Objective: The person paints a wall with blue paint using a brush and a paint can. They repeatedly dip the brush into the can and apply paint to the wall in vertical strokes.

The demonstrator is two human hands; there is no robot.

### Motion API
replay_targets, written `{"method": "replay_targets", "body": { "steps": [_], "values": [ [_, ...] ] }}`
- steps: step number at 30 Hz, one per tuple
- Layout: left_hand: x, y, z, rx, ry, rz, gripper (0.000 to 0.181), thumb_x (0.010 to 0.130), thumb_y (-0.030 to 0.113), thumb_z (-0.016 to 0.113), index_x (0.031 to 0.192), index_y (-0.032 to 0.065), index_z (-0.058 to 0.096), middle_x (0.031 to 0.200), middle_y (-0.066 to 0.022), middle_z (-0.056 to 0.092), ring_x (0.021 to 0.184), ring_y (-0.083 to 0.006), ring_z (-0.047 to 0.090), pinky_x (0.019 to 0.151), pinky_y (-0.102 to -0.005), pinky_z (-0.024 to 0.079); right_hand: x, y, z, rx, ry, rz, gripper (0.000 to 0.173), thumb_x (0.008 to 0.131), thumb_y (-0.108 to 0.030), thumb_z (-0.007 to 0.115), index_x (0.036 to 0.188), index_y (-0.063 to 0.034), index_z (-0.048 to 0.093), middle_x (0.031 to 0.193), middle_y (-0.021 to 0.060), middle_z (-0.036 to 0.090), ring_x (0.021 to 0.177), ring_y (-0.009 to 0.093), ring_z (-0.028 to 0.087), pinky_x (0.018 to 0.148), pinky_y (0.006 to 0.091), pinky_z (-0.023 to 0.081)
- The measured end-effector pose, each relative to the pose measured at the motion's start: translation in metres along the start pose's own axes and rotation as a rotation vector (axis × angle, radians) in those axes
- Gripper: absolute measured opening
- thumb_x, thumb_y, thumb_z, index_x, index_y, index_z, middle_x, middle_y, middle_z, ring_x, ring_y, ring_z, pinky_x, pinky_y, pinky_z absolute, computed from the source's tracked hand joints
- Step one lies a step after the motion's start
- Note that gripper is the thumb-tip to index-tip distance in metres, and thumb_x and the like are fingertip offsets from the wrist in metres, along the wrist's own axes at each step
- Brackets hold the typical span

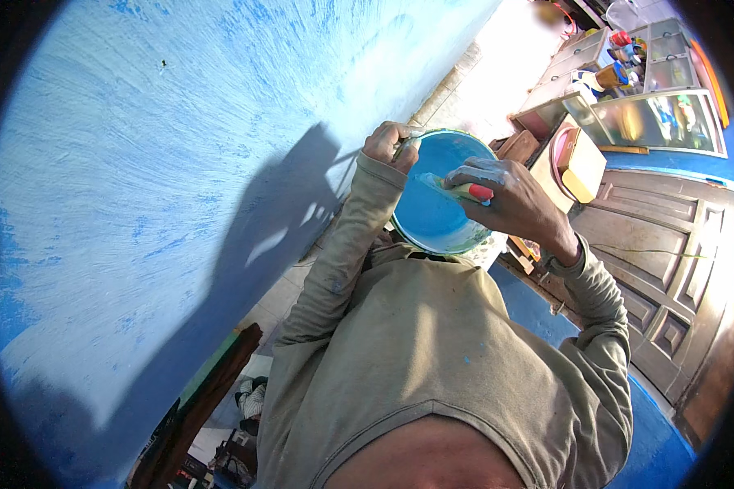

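My left hand [394,143] grips the rim of a round paint bucket [425,244] at its upper left side. Blue paint [431,211] lies inside the bucket. My right hand [507,192] is over the bucket's right side, closed on a paintbrush [465,191] with a pale handle and a red end. Light blue paint coats the brush near the fingers, and pale paint smears the back of this hand. The brush's tip points left, over the bucket's inside; whether it touches the paint I cannot tell.
A wall [159,153] with streaky light blue paint stands close on the left. At the right are a panelled wooden door [648,244], a glass-fronted cabinet [660,122] and a small table [550,165] bearing a box. A dark wooden piece [220,379] lies at the lower left.
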State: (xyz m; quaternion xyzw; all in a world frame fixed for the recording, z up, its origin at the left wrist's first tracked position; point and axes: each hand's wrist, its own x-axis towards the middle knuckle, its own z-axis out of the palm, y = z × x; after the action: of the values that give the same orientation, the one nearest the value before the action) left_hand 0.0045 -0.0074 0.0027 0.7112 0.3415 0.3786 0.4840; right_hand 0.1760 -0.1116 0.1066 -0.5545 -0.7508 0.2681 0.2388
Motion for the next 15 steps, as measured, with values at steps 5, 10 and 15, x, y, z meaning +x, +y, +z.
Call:
{"method": "replay_targets", "body": {
  "steps": [5,10,15],
  "values": [
    [0.001,-0.005,0.002,-0.028,-0.022,-0.008,0.016,0.084,0.01,0.065,0.094,-0.0014,0.06,0.09,-0.0142,0.063,0.073,-0.0253,0.062,0.067,-0.0355,0.051,-0.008,0.019,0.035,-0.278,-0.423,0.194,0.026,0.076,-0.005,0.066,0.102,-0.0057,0.068,0.086,0.0135,0.065,0.079,0.032,0.065,0.068,0.0389,0.053],
    [-0.001,-0.007,-0.004,0.125,-0.075,-0.018,0.023,0.092,0.018,0.06,0.106,0.0012,0.061,0.102,-0.0115,0.067,0.093,-0.0174,0.063,0.08,-0.0319,0.052,-0.019,0.021,0.001,0.279,0.046,0.318,0.021,0.079,-0.009,0.067,0.1,-0.0058,0.068,0.079,0.011,0.069,0.068,0.015,0.065,0.063,0.0294,0.052],
    [-0.002,0.001,-0.002,0.065,-0.089,-0.103,0.024,0.093,0.021,0.06,0.107,0.0015,0.061,0.102,-0.0105,0.067,0.096,-0.0165,0.062,0.082,-0.0317,0.051,-0.06,0.037,-0.009,1.085,0.463,0.589,0.029,0.08,-0.016,0.06,0.102,0.0027,0.061,0.094,0.0118,0.066,0.08,0.018,0.068,0.067,0.0298,0.058]
  ]
}}
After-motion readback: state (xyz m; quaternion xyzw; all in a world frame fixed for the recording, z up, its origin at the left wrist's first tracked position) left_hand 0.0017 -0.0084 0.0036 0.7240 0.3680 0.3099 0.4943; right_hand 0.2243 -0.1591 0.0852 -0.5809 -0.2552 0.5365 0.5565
